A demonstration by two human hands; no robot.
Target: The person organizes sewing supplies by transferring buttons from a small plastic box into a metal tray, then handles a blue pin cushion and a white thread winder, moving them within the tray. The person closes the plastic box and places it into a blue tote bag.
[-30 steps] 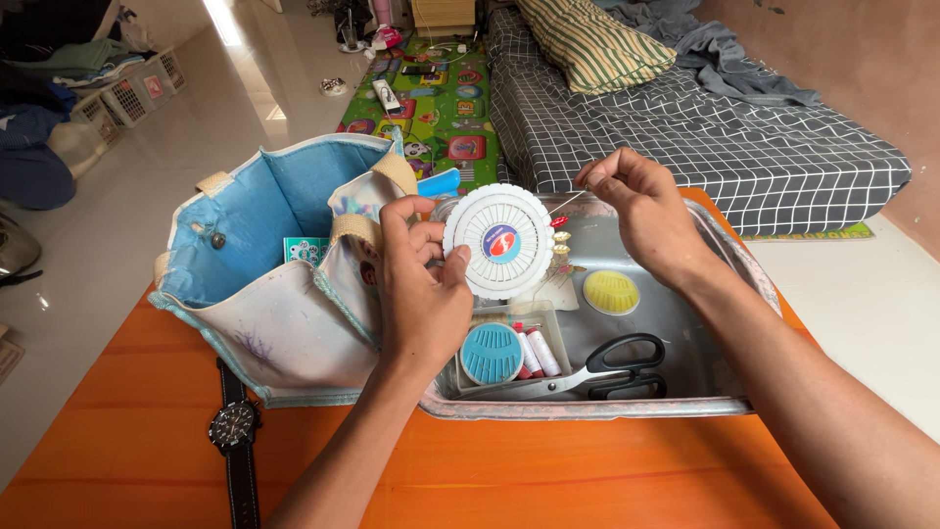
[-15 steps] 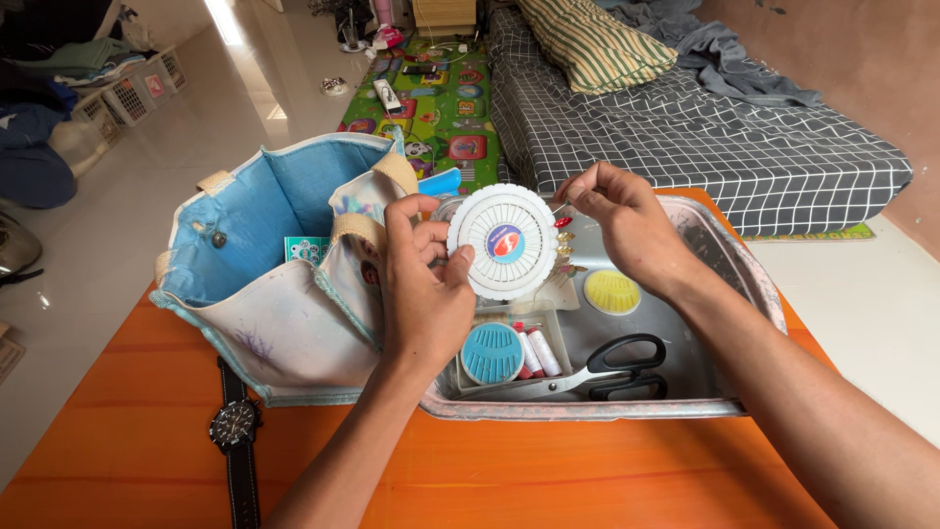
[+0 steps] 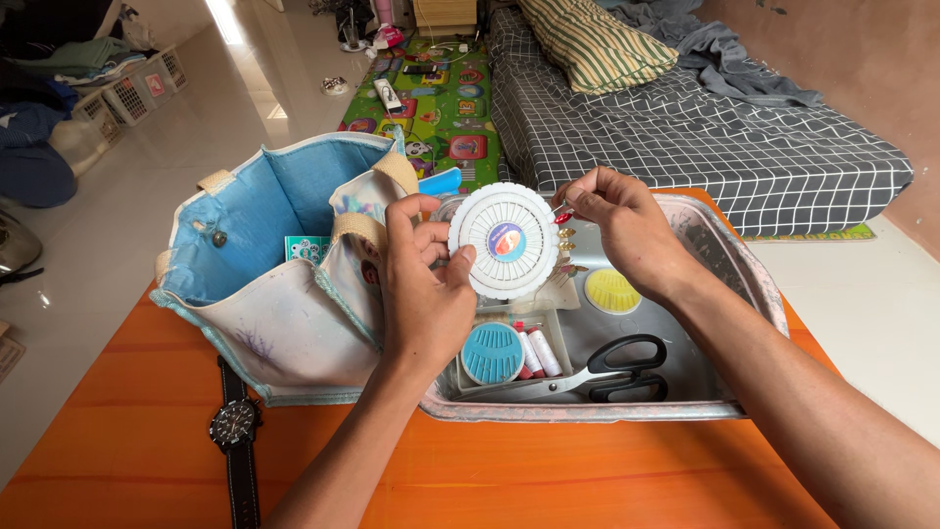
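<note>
White and round, the pin wheel (image 3: 506, 241) is held upright above the metal tray (image 3: 746, 294), gripped at its near edge by the left hand (image 3: 426, 294), while the right hand (image 3: 627, 227) pinches a red-headed pin (image 3: 561, 216) at the wheel's rim. Below the wheel, inside the tray, lie black-handled scissors (image 3: 612, 372) and thread spools (image 3: 537, 353). A loose pinch could drop the pin among them, where it would be hard to spot
</note>
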